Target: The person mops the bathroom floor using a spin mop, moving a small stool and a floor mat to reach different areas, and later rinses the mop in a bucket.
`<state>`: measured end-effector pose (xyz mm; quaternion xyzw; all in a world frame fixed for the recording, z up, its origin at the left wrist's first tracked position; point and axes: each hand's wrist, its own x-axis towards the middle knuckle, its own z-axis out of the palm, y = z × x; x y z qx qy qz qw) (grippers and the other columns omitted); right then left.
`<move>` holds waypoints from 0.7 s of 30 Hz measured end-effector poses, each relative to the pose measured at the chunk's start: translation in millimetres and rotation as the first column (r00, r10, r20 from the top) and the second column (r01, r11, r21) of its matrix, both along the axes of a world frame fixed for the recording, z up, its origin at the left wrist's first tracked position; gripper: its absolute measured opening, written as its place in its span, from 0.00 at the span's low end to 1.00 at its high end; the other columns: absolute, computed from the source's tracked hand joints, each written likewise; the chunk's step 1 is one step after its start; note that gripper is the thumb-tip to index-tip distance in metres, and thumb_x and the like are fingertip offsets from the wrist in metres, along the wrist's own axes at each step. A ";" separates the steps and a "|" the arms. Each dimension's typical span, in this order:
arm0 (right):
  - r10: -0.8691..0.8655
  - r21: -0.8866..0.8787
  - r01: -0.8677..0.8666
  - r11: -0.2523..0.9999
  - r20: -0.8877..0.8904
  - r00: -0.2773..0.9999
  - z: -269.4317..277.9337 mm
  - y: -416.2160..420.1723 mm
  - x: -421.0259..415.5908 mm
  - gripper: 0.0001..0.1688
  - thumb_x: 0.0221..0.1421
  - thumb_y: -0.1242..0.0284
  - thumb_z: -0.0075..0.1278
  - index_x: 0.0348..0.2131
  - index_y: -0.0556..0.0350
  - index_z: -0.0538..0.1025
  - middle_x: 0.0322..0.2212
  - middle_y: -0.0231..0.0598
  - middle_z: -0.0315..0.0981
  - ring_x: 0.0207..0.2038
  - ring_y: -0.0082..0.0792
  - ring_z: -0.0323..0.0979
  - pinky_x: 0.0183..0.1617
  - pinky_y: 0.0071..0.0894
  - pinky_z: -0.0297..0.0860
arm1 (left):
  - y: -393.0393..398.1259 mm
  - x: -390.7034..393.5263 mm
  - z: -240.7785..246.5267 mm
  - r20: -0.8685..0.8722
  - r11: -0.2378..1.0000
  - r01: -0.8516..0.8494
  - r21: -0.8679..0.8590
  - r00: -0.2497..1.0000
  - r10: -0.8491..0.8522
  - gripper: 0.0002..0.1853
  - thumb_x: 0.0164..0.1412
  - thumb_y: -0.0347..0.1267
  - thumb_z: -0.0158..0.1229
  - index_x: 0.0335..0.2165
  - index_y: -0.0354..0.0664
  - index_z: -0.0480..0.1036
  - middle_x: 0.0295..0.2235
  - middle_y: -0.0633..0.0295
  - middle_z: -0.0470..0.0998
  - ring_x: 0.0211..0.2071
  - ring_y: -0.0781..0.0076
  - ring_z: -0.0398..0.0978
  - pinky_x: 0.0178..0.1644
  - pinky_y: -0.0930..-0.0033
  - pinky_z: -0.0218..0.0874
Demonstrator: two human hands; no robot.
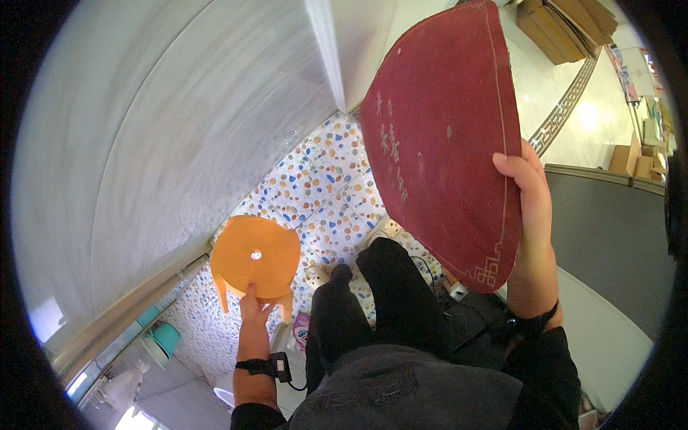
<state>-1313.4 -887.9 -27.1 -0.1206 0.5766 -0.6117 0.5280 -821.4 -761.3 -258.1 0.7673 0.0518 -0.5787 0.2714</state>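
My right hand (532, 185) grips a dark red floor mat (441, 134) by its long straight edge, thumb on the near face. The mat hangs upright and slightly curved, with a pale patterned border line, worn writing and a few light spots. At lower left, my left hand (254, 307) holds the rim of an orange plastic stool (252, 242), its thumb on top of the seat and fingers at the edge. The round seat has a small hole in the middle. Some of the stool's legs show below the seat.
Pebble-patterned tiles (333, 215) cover the floor between grey wall panels (204, 134) and my legs. A teal bucket (164, 339) stands at lower left, and a purple package (301, 329) lies by my leg. Cardboard boxes (559, 32) and a dark grey surface (613, 231) are on the right.
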 end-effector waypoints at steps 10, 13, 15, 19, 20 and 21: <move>-0.131 -0.095 0.130 0.987 0.005 0.991 -55.0 -79.4 -92.9 0.15 0.46 0.74 0.45 0.36 0.64 0.67 0.25 0.42 0.70 0.23 0.32 0.69 0.25 0.29 0.68 | -79.5 -101.5 10.9 0.095 0.967 0.248 -0.050 0.965 -0.243 0.12 0.52 0.37 0.55 0.34 0.46 0.66 0.24 0.63 0.73 0.22 0.70 0.71 0.25 0.60 0.65; -0.160 -0.126 0.164 0.978 0.040 0.986 -72.8 -101.9 -109.2 0.13 0.46 0.73 0.45 0.34 0.62 0.67 0.22 0.39 0.68 0.20 0.30 0.67 0.23 0.29 0.66 | -103.7 -118.8 7.4 0.081 0.958 0.286 -0.004 0.955 -0.285 0.10 0.52 0.35 0.56 0.32 0.45 0.67 0.25 0.64 0.73 0.20 0.72 0.69 0.24 0.62 0.64; -0.193 -0.167 0.202 0.965 0.074 0.979 -81.8 -111.6 -118.1 0.13 0.46 0.72 0.45 0.33 0.60 0.67 0.21 0.37 0.67 0.20 0.29 0.66 0.22 0.29 0.66 | -119.7 -122.5 -6.1 0.067 0.935 0.353 0.029 0.933 -0.355 0.11 0.52 0.37 0.56 0.33 0.47 0.67 0.23 0.64 0.73 0.18 0.71 0.68 0.24 0.60 0.63; -0.294 -0.169 0.314 0.934 0.135 0.946 -80.2 -113.6 -132.5 0.13 0.47 0.71 0.45 0.34 0.60 0.67 0.22 0.38 0.68 0.21 0.30 0.67 0.24 0.29 0.67 | -147.9 -134.0 -16.8 0.079 0.907 0.413 0.079 0.905 -0.419 0.12 0.50 0.38 0.56 0.33 0.47 0.67 0.22 0.64 0.72 0.16 0.72 0.66 0.25 0.57 0.63; -0.319 -0.158 0.341 0.927 0.146 0.936 -80.7 -113.8 -135.7 0.13 0.47 0.71 0.45 0.34 0.60 0.66 0.23 0.39 0.68 0.22 0.30 0.68 0.25 0.30 0.67 | -154.9 -139.8 -15.6 0.087 0.913 0.397 0.090 0.910 -0.404 0.12 0.50 0.36 0.57 0.33 0.46 0.67 0.23 0.65 0.71 0.17 0.73 0.67 0.26 0.58 0.63; -0.335 -0.162 0.362 0.918 0.172 0.926 -82.2 -114.4 -139.9 0.13 0.47 0.71 0.45 0.34 0.59 0.66 0.23 0.39 0.68 0.22 0.31 0.68 0.25 0.30 0.67 | -160.9 -141.8 -16.4 0.088 0.910 0.404 0.095 0.907 -0.412 0.12 0.49 0.37 0.57 0.33 0.46 0.67 0.23 0.65 0.71 0.17 0.73 0.67 0.26 0.57 0.63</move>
